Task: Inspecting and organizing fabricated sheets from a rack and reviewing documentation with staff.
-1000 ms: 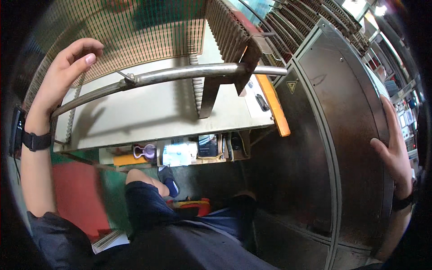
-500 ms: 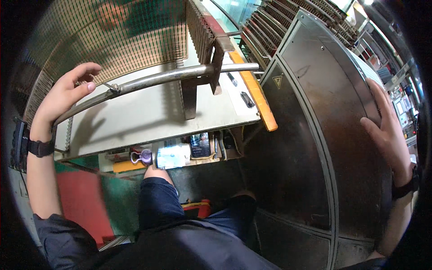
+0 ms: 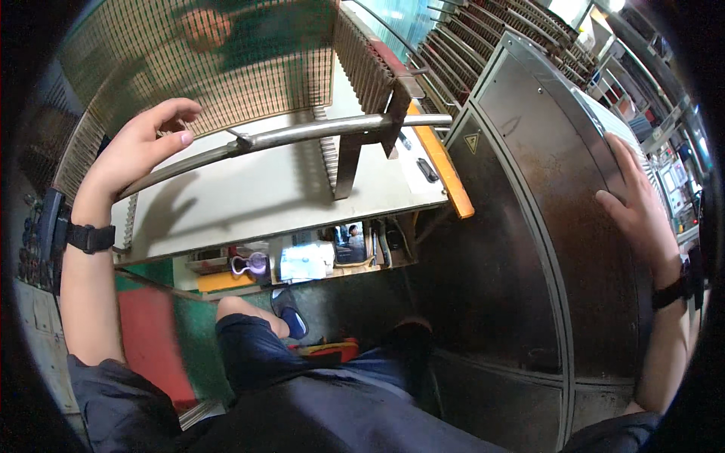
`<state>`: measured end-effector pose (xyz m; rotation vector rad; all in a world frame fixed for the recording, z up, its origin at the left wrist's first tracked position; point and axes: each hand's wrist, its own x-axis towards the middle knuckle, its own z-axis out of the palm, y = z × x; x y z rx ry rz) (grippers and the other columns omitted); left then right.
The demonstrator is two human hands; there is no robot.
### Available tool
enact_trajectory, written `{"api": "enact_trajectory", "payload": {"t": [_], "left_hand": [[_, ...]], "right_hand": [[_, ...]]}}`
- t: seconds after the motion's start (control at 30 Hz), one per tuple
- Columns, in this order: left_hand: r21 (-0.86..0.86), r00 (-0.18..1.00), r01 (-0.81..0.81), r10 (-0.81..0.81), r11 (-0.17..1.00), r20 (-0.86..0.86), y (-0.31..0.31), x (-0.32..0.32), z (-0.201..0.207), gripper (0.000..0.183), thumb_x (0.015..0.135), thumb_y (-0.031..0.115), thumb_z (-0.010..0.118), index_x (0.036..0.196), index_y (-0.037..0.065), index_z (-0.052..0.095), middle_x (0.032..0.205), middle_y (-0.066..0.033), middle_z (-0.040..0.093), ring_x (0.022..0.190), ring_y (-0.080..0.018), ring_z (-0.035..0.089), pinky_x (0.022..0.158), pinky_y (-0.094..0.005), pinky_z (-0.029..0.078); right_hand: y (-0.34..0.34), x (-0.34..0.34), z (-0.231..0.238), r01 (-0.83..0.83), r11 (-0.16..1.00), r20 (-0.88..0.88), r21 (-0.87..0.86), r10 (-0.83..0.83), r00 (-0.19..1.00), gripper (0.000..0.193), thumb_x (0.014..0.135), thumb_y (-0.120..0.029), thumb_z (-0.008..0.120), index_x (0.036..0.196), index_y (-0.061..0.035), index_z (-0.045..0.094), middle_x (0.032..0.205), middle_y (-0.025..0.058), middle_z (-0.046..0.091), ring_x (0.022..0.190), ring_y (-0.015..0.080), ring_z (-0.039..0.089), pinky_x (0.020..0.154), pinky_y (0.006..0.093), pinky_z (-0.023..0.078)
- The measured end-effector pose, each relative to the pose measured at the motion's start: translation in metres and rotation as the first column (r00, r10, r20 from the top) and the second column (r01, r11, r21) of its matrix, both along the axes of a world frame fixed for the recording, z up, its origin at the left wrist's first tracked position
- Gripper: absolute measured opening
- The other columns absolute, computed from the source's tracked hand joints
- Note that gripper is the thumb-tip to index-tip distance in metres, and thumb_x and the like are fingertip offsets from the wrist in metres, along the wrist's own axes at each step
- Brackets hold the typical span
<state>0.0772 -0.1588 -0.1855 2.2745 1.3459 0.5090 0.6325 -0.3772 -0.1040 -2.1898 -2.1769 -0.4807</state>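
Observation:
My left hand [image 3: 140,147] is raised beside the curved metal bar [image 3: 317,130] of a slotted rack [image 3: 370,72]. Its fingers are bent and the thumb stands apart; I see nothing held between them. Behind the bar, a large sheet with a fine grid pattern [image 3: 257,87] stands upright in the rack, over a white tabletop [image 3: 249,211]. On the right, my right hand [image 3: 638,200] rests over the top edge of a dark metal cabinet [image 3: 559,151], fingers stretched and thumb apart against its face.
An orange strip [image 3: 445,170] and a small black object [image 3: 427,171] lie at the table's right end. The shelf below holds a phone [image 3: 351,243], a white packet [image 3: 306,262] and a purple-handled tool [image 3: 251,264]. More racks [image 3: 483,45] stand behind the cabinet.
The whole scene has shifted rightward in the picture on the left side. My left leg has moved, and the foot now shows below the shelf. Both hands keep nearly the same pose.

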Motion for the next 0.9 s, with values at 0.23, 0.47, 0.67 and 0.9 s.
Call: {"api": "enact_trajectory", "payload": {"t": [0.23, 0.47, 0.67, 0.9], "left_hand": [[0.013, 1.0, -0.004, 0.004, 1.0, 0.007, -0.005, 0.005, 0.001, 0.04, 0.094, 0.018, 0.064, 0.131, 0.004, 0.056, 0.12, -0.0082, 0.063, 0.112, -0.0176, 0.057, 0.1, -0.0331, 0.045], [0.042, 0.999, 0.037, -0.038, 0.998, 0.017, -0.002, 0.002, 0.003, 0.041, 0.095, 0.019, 0.065, 0.132, 0.002, 0.057, 0.118, -0.0127, 0.065, 0.112, -0.0201, 0.059, 0.101, -0.0343, 0.046], [0.148, 0.997, 0.07, -0.066, 0.986, -0.034, -0.003, -0.001, 0.002, 0.04, 0.097, 0.024, 0.064, 0.128, 0.0, 0.058, 0.12, -0.0159, 0.066, 0.116, -0.0264, 0.062, 0.103, -0.037, 0.046], [0.119, 0.996, 0.093, -0.092, 0.989, -0.014, 0.004, 0.001, -0.005, 0.06, 0.096, 0.026, 0.066, 0.147, 0.003, 0.044, 0.133, -0.0218, 0.062, 0.124, -0.0291, 0.059, 0.105, -0.0372, 0.044]], "right_hand": [[0.0, -0.003, -0.003, -0.01, 1.0, 0.021, -0.012, 0.01, 1.0, 0.079, 0.079, -0.008, 0.069, 0.15, 0.0001, 0.034, 0.149, 0.0241, 0.042, 0.14, 0.0389, 0.041, 0.119, 0.041, 0.032], [0.001, -0.015, -0.004, 0.058, 0.998, 0.143, 0.024, -0.061, 0.988, 0.081, 0.079, -0.012, 0.071, 0.15, 0.0016, 0.033, 0.148, 0.025, 0.044, 0.141, 0.039, 0.039, 0.12, 0.0418, 0.031], [0.007, 0.003, -0.013, 0.078, 0.994, 0.147, 0.083, -0.089, 0.985, 0.079, 0.08, -0.018, 0.071, 0.148, 0.0023, 0.036, 0.146, 0.0251, 0.047, 0.139, 0.0386, 0.041, 0.118, 0.0402, 0.033], [0.003, 0.015, -0.011, 0.098, 0.991, 0.034, 0.089, -0.101, 0.994, 0.074, 0.082, -0.02, 0.071, 0.147, -0.0011, 0.041, 0.145, 0.0228, 0.049, 0.136, 0.0374, 0.046, 0.115, 0.0408, 0.037]]}}
